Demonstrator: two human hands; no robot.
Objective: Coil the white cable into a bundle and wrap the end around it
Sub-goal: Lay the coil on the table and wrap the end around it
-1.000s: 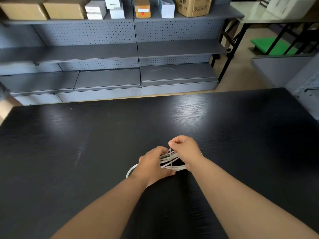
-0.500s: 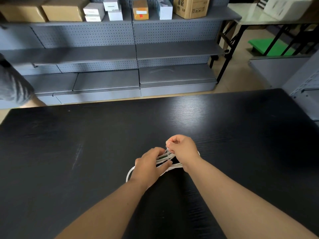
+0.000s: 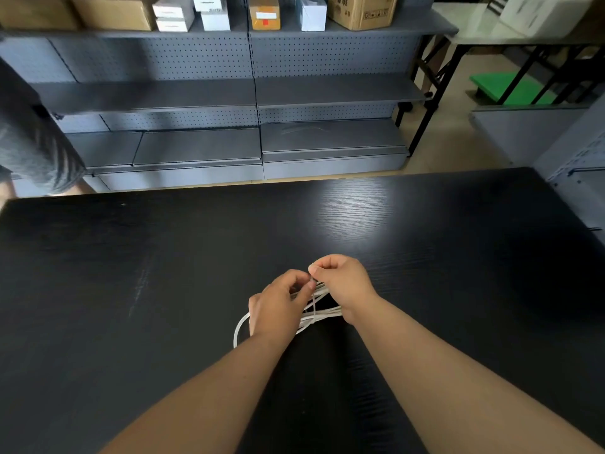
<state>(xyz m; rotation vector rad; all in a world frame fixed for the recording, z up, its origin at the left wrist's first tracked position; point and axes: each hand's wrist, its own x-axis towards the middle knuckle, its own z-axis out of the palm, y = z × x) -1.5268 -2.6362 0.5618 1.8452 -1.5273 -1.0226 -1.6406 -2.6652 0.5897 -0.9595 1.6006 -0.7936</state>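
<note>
The white cable (image 3: 322, 314) is gathered into a flat bundle of several strands just above the black table (image 3: 131, 273), near its middle front. My left hand (image 3: 278, 306) grips the bundle's left part, and one loop sticks out under its wrist. My right hand (image 3: 343, 281) pinches the cable's free end, which runs down from its fingertips and crosses the strands. Both hands hide much of the bundle.
Behind the table stands grey shelving (image 3: 255, 93) with cardboard and white boxes (image 3: 265, 11) on top. A person in dark clothing (image 3: 29, 139) is at the far left edge. A folding table (image 3: 491, 31) and a green object (image 3: 510, 88) are at the back right.
The free end now crosses the bundle's strands between my hands, held higher by my right hand. A person has come into view at the far left.
</note>
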